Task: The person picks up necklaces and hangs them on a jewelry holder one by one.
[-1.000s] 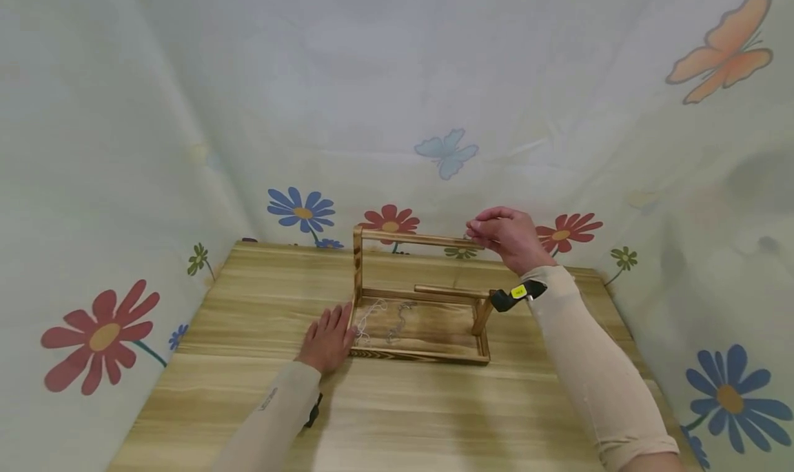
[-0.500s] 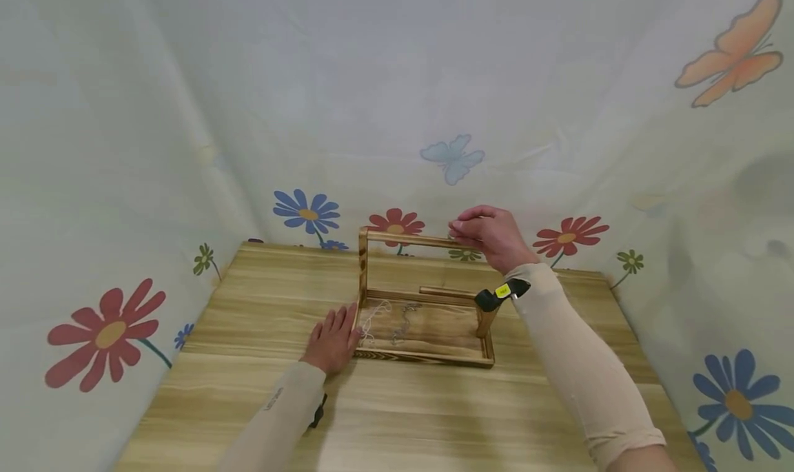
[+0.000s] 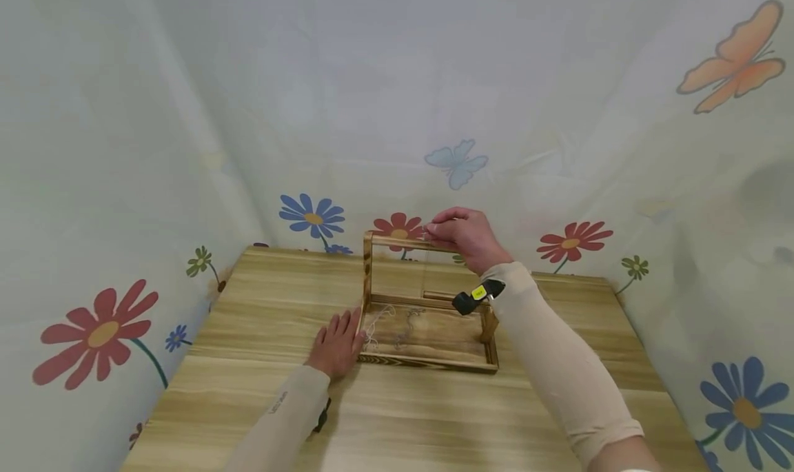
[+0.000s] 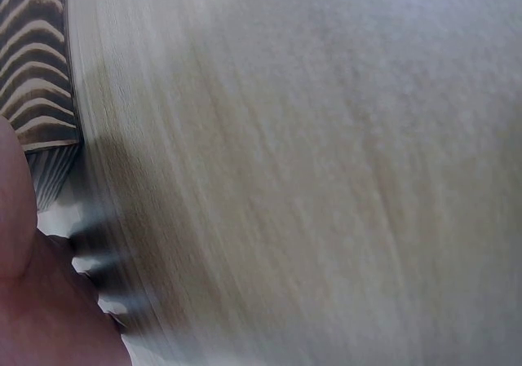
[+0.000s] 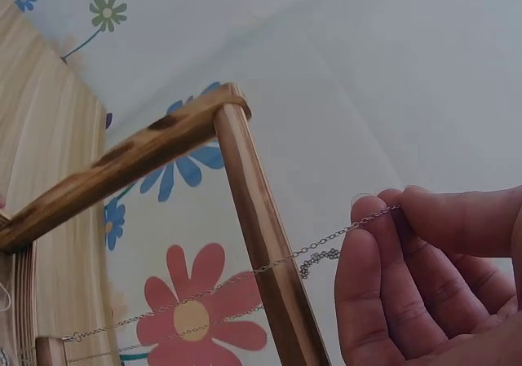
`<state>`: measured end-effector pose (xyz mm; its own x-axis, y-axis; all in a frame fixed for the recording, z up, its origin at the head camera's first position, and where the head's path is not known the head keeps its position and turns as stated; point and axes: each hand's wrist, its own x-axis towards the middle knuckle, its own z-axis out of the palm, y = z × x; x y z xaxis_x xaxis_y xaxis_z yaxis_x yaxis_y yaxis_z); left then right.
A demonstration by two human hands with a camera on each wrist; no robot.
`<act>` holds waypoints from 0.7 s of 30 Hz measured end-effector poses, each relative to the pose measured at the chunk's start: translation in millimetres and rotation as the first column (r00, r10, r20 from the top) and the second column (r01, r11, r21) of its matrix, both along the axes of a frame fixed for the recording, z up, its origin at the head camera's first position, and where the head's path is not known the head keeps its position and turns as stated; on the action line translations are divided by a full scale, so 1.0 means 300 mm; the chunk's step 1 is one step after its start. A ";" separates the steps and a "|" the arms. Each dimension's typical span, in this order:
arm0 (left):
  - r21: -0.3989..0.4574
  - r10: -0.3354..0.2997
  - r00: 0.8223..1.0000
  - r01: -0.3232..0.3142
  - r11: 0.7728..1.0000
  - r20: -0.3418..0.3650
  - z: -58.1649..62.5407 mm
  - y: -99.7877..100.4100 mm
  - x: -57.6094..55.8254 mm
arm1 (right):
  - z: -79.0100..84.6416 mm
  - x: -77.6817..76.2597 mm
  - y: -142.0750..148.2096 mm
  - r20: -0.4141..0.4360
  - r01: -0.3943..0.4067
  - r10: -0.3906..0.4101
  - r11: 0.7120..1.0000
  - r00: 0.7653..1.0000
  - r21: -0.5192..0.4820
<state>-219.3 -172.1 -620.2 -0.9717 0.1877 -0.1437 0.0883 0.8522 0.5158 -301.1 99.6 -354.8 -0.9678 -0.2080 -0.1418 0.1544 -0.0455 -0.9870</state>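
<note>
A wooden jewelry stand (image 3: 367,272) with an upper bar, a lower bar and a tray base stands on the table. My right hand (image 3: 466,238) is at the upper bar. In the right wrist view, its thumb and fingers pinch a thin silver chain necklace (image 5: 326,240), whose strands stretch down-left past the upper bar (image 5: 265,244) towards the end of another wooden bar (image 5: 50,354). My left hand (image 3: 337,344) rests with straight fingers against the tray's left end. A white chain (image 3: 375,327) and a grey chain (image 3: 406,327) lie in the tray.
The wooden table (image 3: 409,410) runs beneath the stand. A pale curtain (image 3: 347,100) printed with flowers and butterflies hangs behind it and along both sides. The left wrist view shows mostly tabletop (image 4: 285,178) and the stand's dark-grained corner (image 4: 37,72).
My right hand has moved left along the upper bar, still pinching the chain. The left hand keeps its place at the tray's end. The head view has shifted slightly.
</note>
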 end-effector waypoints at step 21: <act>-0.037 0.020 1.000 -0.021 0.999 -0.008 0.001 0.011 0.011 | -0.035 0.038 -0.116 -0.029 -0.020 0.018 0.998 0.999 -0.063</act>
<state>-215.9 -168.9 -619.9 -0.9763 0.1625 -0.1430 0.0745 0.8726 0.4828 -289.6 64.9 -365.4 -0.9670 -0.2342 -0.1002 0.1277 -0.1052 -0.9862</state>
